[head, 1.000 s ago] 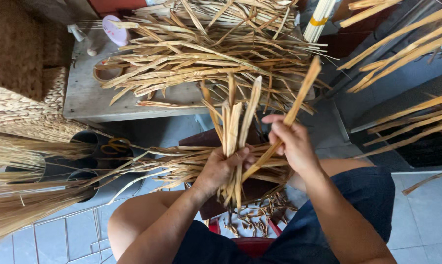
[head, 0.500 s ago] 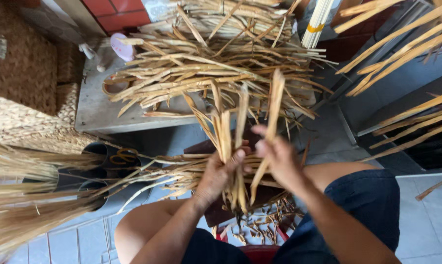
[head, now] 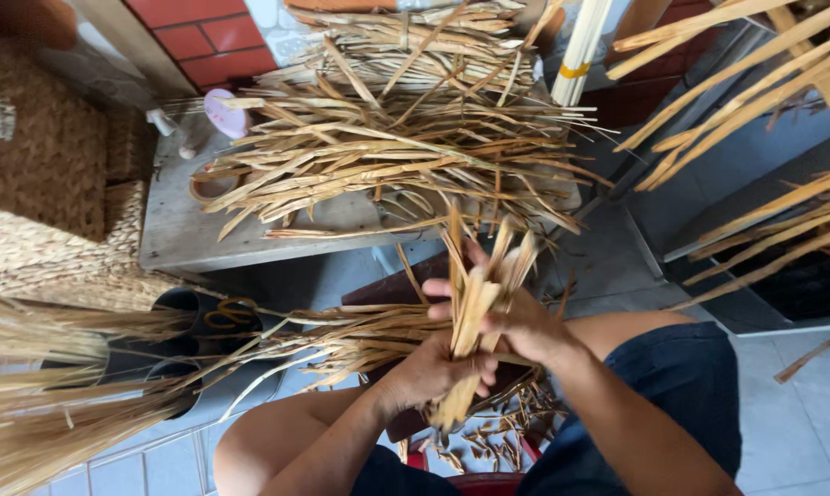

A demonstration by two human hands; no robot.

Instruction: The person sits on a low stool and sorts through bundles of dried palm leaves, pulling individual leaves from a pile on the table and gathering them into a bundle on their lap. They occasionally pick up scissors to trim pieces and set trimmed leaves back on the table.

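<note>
Seated, head view down onto the lap.

Left hand point(head: 430, 375) closed in a fist round the lower part of a small bunch of dried leaf strips point(head: 477, 292). Right hand point(head: 523, 323) wrapped on the same bunch just above, fingers curled across the front, thumb side hidden. Bunch upright, tips fanning a little toward the low grey bench point(head: 180, 234), cut ends poking out below the left fist.

Step in hand, by the look of it: gathering and evening up loose strips into one tight bunch. Any further move on it calls for one hand keeping the clamp while the other slides or lets go; strips stiff and springy, likely to splay if both grips ease together.

Loose sheaf point(head: 341, 338) lying across the knees, running out left, touching the left wrist. Trimmed scraps point(head: 502, 439) on the floor between the legs.

Edges and room: bench edge just ahead of the knuckles, heaped with a tangled pile of strips point(head: 387, 156) overhanging toward the hands. Long stalks point(head: 755, 55) crossing the upper right. Woven baskets point(head: 43, 184) stacked at left, near the bench end. Open room mostly straight up from the lap and down to the right over grey tile point(head: 801, 432).
</note>
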